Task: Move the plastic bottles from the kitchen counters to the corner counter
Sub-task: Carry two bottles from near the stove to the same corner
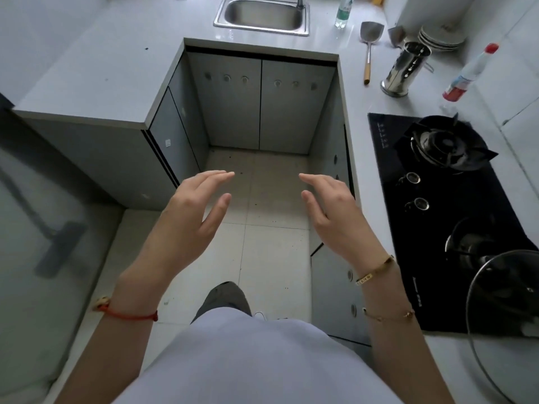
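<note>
Left hand [189, 211]: raised over the floor tiles at centre frame, palm turned inward, fingers spread and loosely curved, holding nothing. Red cord bracelet [128, 316] on that wrist.

Right hand [332, 208]: level with the left, palm facing it, fingers likewise splayed and empty. Gold bangle [376, 269] at the wrist, thin chain [388, 316] lower on the forearm. Clear gap between the two hands; no contact with each other or with any item.

Clear bottle with green label [344, 10]: upright on the back counter, at 1 o'clock from the hands, just right of the sink [262, 14]. Well apart from both hands, nearer the right one.

Bottle with red cap [469, 72]: on the right counter [364, 100] at 2 o'clock, tilted in view, red label at its base, beyond the far end of the black gas hob [388, 176]. Well apart from both hands.

Steel canister [404, 70]: between the two bottles, just left of the red-capped one. Spatula with wooden handle [369, 48] lying beside it. Stack of white plates [440, 39] behind.

Glass pot lid [501, 316]: at 4 o'clock, over the near burner.

Left counter [87, 74]: at 10 o'clock, bare surface with a few dark specks.

Grey cabinet doors [259, 103]: at 12 o'clock, below the sink, shut.
</note>
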The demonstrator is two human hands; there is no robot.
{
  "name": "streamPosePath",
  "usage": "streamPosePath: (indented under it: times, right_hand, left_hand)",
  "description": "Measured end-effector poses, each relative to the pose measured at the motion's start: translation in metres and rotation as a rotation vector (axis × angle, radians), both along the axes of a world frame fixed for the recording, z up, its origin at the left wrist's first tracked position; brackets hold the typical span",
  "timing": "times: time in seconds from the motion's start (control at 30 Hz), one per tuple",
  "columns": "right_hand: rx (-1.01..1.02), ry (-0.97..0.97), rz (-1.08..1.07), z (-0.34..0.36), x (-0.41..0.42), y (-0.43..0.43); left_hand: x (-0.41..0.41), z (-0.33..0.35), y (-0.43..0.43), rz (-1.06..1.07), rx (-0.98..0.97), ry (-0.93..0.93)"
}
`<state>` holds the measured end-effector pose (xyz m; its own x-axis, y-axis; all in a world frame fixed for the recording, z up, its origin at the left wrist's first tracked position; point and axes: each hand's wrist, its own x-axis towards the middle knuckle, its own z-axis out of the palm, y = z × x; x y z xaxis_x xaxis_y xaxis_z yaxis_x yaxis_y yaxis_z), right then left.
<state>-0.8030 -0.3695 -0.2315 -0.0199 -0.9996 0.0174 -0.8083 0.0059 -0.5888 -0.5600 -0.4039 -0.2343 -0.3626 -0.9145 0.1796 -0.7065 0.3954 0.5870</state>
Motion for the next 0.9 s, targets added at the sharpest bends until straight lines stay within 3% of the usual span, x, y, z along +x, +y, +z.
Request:
streamPosePath:
  times: [0.33,0.9]
  right_hand:
    - [0.027,-0.006,-0.062,-0.017,-0.025,-0.113]
    - [-0.033,-0.024,-0.321,-0.001,-0.049,-0.33]
  left_hand:
    - [-0.033,-0.004,-0.125,-0.043,0.03,0.015]
    - [-0.083,0.014,-0.397,-0.314,0.016,-0.028]
